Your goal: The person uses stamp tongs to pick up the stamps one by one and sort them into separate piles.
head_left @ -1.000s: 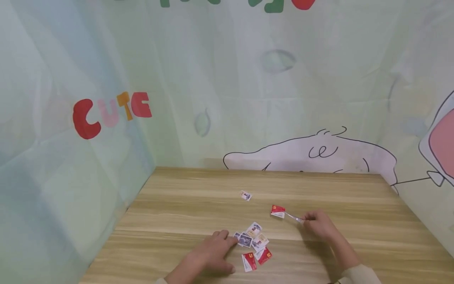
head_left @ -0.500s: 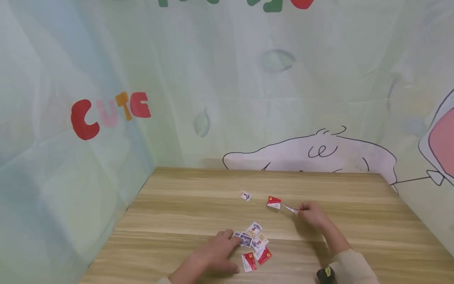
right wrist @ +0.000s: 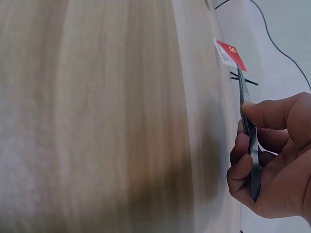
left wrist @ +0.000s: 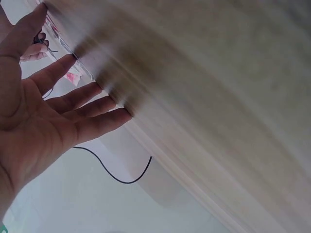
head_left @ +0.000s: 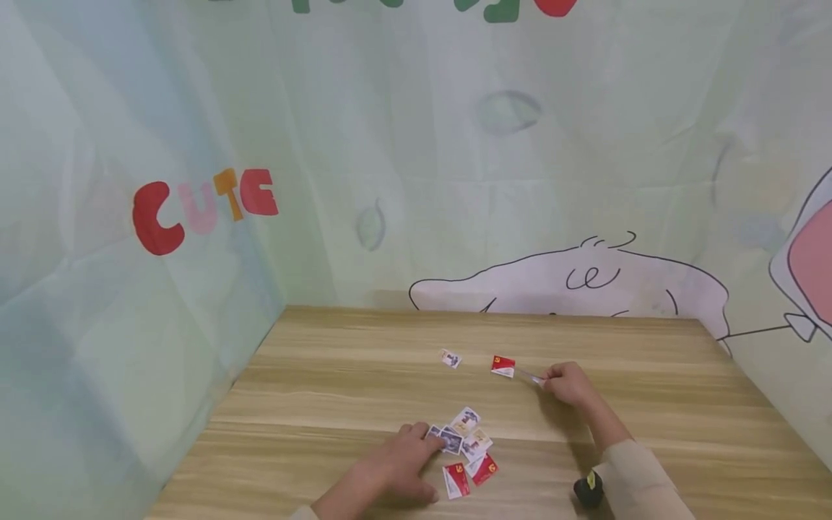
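Note:
My right hand (head_left: 572, 383) grips a pair of metal tweezers (right wrist: 250, 131) between thumb and curled fingers. At the tweezers' tips is a red and white stamp (right wrist: 232, 54), which in the head view appears just above the tabletop (head_left: 312, 404) or on it. With fingers spread and fairly straight, my left hand (head_left: 403, 462) rests on the wood, its fingertips at a dark picture stamp (head_left: 451, 440). Close by lie overlapping pale stamps (head_left: 466, 419) and two red and white stamps (head_left: 456, 480). Part of the pile is hidden under the left fingers.
A single pale stamp (head_left: 451, 358) lies farther back, left of the tweezed one. Printed cloth (head_left: 422, 180) walls the table's back and sides. Beside the right sleeve sits a small black object (head_left: 588, 491) with a yellow-green mark.
My right hand has moved away from me and slightly left, carrying the red and white stamp in the tweezers close to the lone stamp. My left hand has shifted slightly right.

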Demonstrator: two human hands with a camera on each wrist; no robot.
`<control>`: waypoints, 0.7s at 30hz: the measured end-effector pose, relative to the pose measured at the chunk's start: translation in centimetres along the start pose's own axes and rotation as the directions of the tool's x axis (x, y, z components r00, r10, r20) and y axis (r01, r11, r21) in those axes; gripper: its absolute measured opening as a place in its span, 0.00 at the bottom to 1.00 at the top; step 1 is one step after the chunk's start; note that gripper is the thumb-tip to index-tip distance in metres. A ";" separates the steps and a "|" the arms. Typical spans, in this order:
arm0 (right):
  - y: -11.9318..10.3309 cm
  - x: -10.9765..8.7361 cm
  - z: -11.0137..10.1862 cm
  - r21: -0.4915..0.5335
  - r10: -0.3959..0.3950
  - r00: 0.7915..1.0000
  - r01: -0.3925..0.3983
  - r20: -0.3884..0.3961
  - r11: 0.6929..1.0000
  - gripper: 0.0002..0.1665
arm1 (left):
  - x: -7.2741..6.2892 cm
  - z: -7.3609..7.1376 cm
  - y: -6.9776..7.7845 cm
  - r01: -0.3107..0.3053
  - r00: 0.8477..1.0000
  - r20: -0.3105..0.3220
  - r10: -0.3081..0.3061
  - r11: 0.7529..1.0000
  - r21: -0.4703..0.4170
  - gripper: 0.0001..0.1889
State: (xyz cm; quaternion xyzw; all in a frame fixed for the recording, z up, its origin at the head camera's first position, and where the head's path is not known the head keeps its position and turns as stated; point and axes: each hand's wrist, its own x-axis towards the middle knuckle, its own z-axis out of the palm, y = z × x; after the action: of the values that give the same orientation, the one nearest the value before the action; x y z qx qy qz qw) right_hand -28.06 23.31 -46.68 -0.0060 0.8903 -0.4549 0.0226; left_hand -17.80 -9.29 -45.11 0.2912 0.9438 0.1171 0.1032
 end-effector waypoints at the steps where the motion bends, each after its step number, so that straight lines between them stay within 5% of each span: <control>1: 0.0 0.1 0.0 -0.011 0.002 1.000 -0.002 -0.001 1.000 0.07 | 0.0 0.0 0.0 0.002 1.000 0.000 -0.002 1.000 0.000 0.39; 21: -0.1 1.0 0.6 -0.123 -0.004 0.999 -0.001 -0.042 0.992 0.06 | 0.1 -0.2 -0.2 -0.025 1.000 -0.015 0.026 0.999 0.040 0.38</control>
State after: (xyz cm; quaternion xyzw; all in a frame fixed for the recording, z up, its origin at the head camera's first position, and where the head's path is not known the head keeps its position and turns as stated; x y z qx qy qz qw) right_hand -29.07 22.74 -46.99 0.0017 0.9168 -0.3992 0.0029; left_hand -18.02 -9.44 -45.00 0.3042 0.9430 0.1017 0.0885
